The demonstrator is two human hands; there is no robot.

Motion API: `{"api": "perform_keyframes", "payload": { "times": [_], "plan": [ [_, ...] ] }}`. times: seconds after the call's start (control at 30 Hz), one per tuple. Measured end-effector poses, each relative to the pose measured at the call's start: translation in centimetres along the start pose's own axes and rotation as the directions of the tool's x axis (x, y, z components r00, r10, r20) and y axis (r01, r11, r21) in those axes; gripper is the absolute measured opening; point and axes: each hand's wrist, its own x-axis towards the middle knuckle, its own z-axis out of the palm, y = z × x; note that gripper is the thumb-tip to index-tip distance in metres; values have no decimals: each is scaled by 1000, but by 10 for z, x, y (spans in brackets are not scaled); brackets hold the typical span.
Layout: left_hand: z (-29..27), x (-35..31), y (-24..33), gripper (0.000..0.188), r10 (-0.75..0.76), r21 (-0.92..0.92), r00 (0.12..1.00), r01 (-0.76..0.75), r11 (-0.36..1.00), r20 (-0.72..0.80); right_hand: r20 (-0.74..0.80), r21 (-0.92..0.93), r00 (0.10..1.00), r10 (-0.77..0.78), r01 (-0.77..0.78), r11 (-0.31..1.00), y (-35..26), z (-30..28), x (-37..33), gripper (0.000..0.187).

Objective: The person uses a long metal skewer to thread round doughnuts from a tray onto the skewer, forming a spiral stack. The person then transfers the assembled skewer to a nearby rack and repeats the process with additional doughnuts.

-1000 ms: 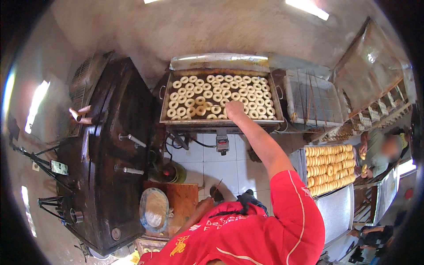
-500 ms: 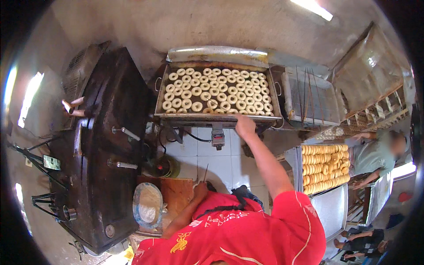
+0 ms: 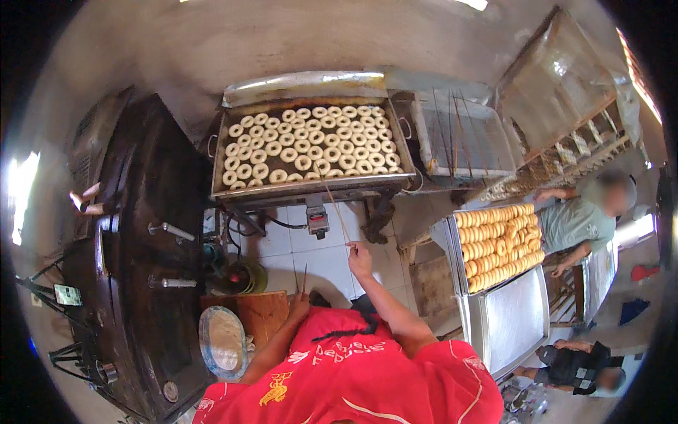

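My right hand point(image 3: 359, 259) is closed round the end of a long thin stick point(image 3: 337, 215). The stick slants up over the front rim of a wide rectangular frying pan point(image 3: 311, 189), its far tip among the dough rings. Many pale ring doughnuts point(image 3: 288, 155) float in dark oil there, crowded to the right, with dark gaps between some. Low beside my body, my left hand point(image 3: 299, 307) is closed on another thin stick point(image 3: 305, 279) that points upward.
A metal tray of golden doughnuts point(image 3: 487, 249) stands at right, beside a person in a grey-green shirt point(image 3: 583, 215). Right of the pan is a metal draining tray point(image 3: 462, 138) with thin rods. A large dark oven point(image 3: 166, 212) stands left, near a basin of flour point(image 3: 226, 339).
My right hand has drawn back from the pan's front rim toward my body, with the stick now plainly showing. The whole view has shifted, so the pan sits further left.
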Motion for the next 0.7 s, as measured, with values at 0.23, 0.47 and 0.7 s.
{"api": "perform_keyframes", "payload": {
  "times": [0.23,0.47,0.7],
  "plan": [
    [23,22,-36,42,-30,-649,999,42,759,31,-70,82,997,-24,29,996,1,-2,-7,22],
    [1,37,-50,32,-111,-742,976,-66,667,-187,31,118,999,-11,7,993,3,-6,-7,25],
    [-39,12,3,29,-240,-789,959,29,614,-152,126,247,991,-51,19,969,14,14,-13,25]
  ]
}}
